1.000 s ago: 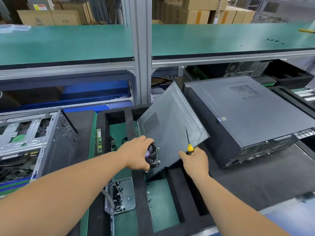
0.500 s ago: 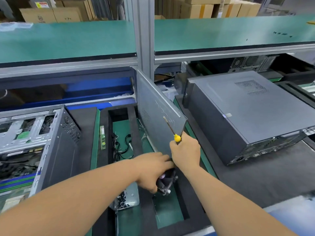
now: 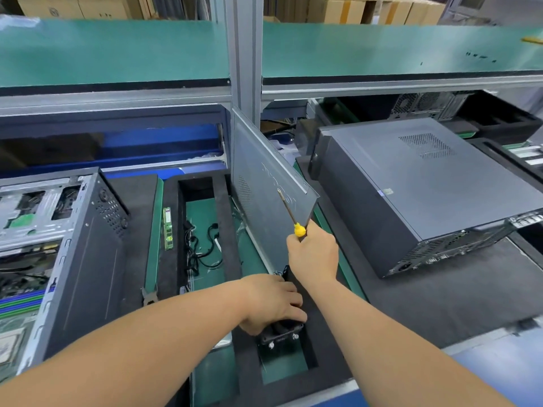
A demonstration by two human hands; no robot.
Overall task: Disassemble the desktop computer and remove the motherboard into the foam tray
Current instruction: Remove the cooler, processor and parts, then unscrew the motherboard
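An opened desktop computer case (image 3: pixel 73 245) lies at the left, its motherboard (image 3: pixel 17 292) showing inside. A black foam tray (image 3: pixel 232 230) with several compartments sits in front of me. My left hand (image 3: pixel 271 302) grips a black cooler fan (image 3: pixel 282 331) low in the tray's near compartment. My right hand (image 3: pixel 313 255) holds a yellow-handled screwdriver (image 3: pixel 291 212) together with the lower edge of a grey side panel (image 3: pixel 264 189), which stands nearly upright against the tray.
A closed black computer case (image 3: pixel 426 195) lies on the dark mat at the right. Cables (image 3: pixel 202 245) and a green memory stick (image 3: pixel 167 227) lie in the tray. Pliers (image 3: pixel 149 295) rest by its left edge. A grey upright post (image 3: pixel 244 54) and green shelf stand behind.
My left hand has carried the fan down from the panel into the tray's near compartment. My right hand has swung the side panel from tilted flat toward upright, holding the screwdriver throughout.
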